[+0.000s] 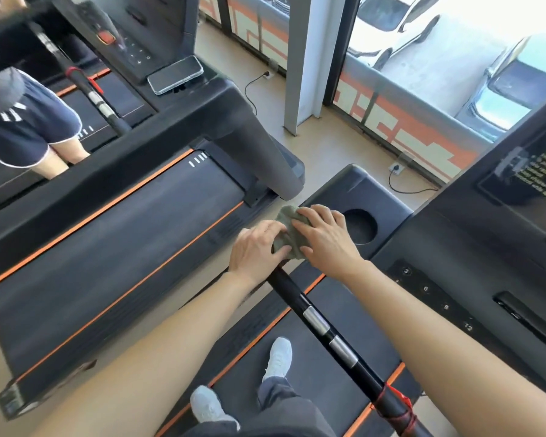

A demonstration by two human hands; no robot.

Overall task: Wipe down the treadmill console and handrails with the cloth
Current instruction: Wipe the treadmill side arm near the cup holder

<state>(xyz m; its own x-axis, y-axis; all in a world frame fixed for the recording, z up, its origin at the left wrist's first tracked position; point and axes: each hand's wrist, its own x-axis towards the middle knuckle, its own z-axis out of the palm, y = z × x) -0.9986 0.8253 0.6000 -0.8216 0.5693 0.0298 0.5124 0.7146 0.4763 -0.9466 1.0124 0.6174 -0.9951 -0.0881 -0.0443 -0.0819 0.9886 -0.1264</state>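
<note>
A crumpled grey-green cloth point(289, 230) lies bunched where the black handrail point(328, 332) meets the console's left corner. My left hand point(256, 250) presses on the cloth's near side with its thumb over it. My right hand point(323, 233) covers the cloth from the right, fingers curled on top. Both hands hold the cloth against the rail's upper end. The handrail runs toward me with two silver sensor bands and a red cord wound near its lower end. The console point(473, 279) stretches to the right, with a round cup holder point(360, 227) just beyond my right hand and numbered keys.
A second treadmill point(108, 234) stands to the left with a phone point(175, 74) on its console and a person in dark shorts point(26, 127) on it. My white shoes point(279, 357) stand on the belt. Floor sockets with cables and a window lie ahead.
</note>
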